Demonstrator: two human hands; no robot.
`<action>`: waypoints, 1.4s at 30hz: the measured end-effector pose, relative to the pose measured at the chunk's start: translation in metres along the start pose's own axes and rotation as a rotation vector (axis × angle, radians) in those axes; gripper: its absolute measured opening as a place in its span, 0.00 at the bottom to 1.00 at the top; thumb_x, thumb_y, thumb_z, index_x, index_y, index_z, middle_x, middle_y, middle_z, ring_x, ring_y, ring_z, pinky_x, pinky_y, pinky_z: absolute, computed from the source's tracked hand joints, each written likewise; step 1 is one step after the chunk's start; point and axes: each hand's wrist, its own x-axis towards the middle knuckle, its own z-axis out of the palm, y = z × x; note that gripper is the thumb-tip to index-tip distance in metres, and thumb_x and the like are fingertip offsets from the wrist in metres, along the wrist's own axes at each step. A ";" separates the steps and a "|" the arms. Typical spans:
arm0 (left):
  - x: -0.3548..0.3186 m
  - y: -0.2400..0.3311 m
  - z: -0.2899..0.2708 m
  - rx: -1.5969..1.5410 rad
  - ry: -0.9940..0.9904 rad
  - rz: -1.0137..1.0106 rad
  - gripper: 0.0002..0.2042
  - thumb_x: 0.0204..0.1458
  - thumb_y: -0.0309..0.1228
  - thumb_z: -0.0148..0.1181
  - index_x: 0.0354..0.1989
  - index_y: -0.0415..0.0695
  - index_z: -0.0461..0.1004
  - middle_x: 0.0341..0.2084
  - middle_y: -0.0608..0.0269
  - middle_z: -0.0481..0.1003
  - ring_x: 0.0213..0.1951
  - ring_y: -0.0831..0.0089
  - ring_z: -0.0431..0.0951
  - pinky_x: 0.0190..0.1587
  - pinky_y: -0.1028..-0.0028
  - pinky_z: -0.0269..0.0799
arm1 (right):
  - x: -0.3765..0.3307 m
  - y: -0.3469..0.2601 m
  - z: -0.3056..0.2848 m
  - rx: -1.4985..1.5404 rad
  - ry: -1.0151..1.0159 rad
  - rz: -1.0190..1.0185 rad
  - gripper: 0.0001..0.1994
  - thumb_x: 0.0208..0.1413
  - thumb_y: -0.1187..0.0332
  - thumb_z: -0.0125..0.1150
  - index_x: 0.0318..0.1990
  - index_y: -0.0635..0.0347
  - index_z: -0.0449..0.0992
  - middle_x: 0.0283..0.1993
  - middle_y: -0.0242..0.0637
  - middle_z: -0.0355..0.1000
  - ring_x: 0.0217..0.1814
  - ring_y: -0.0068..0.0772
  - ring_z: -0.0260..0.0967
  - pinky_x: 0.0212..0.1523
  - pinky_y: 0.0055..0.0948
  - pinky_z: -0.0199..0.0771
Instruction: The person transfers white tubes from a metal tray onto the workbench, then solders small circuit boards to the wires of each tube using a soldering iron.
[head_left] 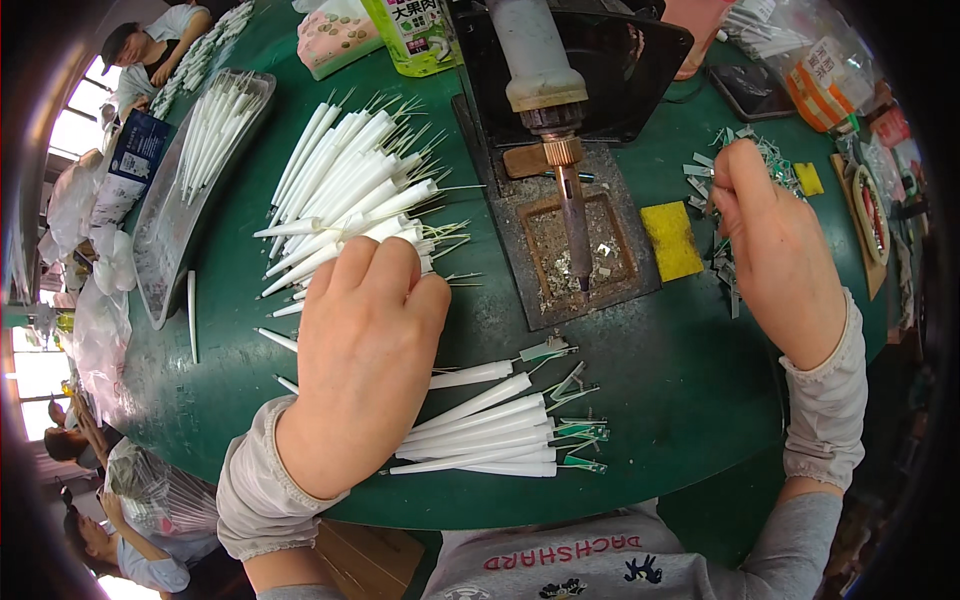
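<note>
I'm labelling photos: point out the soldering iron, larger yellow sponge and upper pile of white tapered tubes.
Soldering iron (563,150), head view: coppery collar.
Larger yellow sponge (672,243), head view: top face.
Upper pile of white tapered tubes (362,178), head view: middle tube.

The desk (690,400) is showing a dark green colour. On it, the tapered tubes (375,180) are looking plain white, and their thin wires (460,187) are appearing pale, a little yellowish. The small pieces (775,160) are mixing green with silvery grey. The sponge (672,242) is showing bright yellow. The tool handle (535,55) is appearing grey, above a brass-coloured collar (563,150). The sleeve covers (825,400) are looking off-white, and the grey shirt (600,535) is carrying red lettering and dark figures.
</note>
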 end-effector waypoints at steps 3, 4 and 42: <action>0.000 0.000 0.000 -0.032 -0.007 -0.012 0.13 0.31 0.20 0.65 0.28 0.42 0.71 0.28 0.59 0.67 0.34 0.61 0.68 0.37 0.65 0.65 | -0.001 -0.009 -0.004 0.239 -0.118 0.109 0.06 0.56 0.77 0.50 0.37 0.61 0.59 0.25 0.48 0.67 0.28 0.54 0.68 0.26 0.44 0.63; 0.001 0.002 -0.005 -0.013 0.011 -0.046 0.14 0.31 0.21 0.66 0.29 0.42 0.71 0.28 0.60 0.67 0.34 0.61 0.68 0.37 0.65 0.65 | -0.001 -0.011 -0.005 0.239 -0.118 0.110 0.06 0.56 0.77 0.50 0.37 0.61 0.59 0.25 0.48 0.67 0.28 0.54 0.68 0.26 0.44 0.63; 0.005 0.012 -0.028 -0.849 -0.085 -0.059 0.13 0.37 0.17 0.67 0.33 0.38 0.76 0.30 0.57 0.76 0.31 0.71 0.78 0.33 0.77 0.74 | -0.004 -0.038 0.000 0.768 -0.489 -0.084 0.07 0.44 0.78 0.61 0.30 0.62 0.70 0.25 0.36 0.66 0.25 0.29 0.69 0.25 0.26 0.69</action>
